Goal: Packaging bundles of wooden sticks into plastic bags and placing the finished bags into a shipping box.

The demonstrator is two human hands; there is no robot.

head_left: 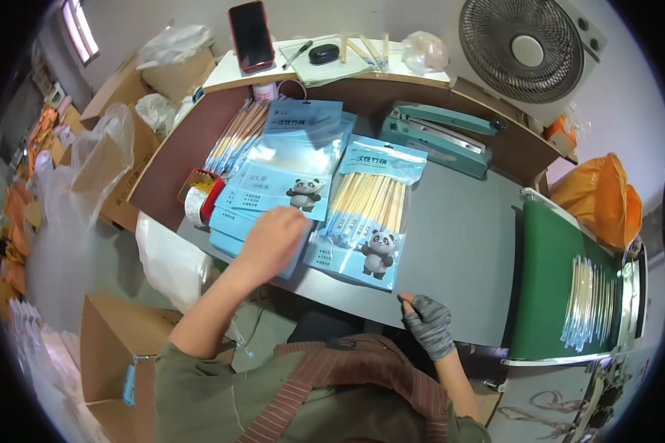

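Observation:
My left hand (275,240) rests on a stack of flat blue-and-clear plastic bags (233,240), its fingers closed at the edge of the uppermost bag (266,193), which has a panda picture. To the right of the stack lies a filled bag of chopsticks (366,210), flat on the grey table with its panda end towards me. My right hand (427,323), in a grey fingerless glove, is by the table's front edge just off that bag's near right corner. Its fingers are curled in; whatever they hold, if anything, is hidden.
A teal sealing machine (440,136) stands at the back. Loose wrapped chopsticks (240,136) fill the back left corner, near a red tape dispenser (199,196). On the right, wrapped chopsticks (590,303) lie on a green conveyor belt (550,288). A fan (526,50) and a phone (251,35) are behind.

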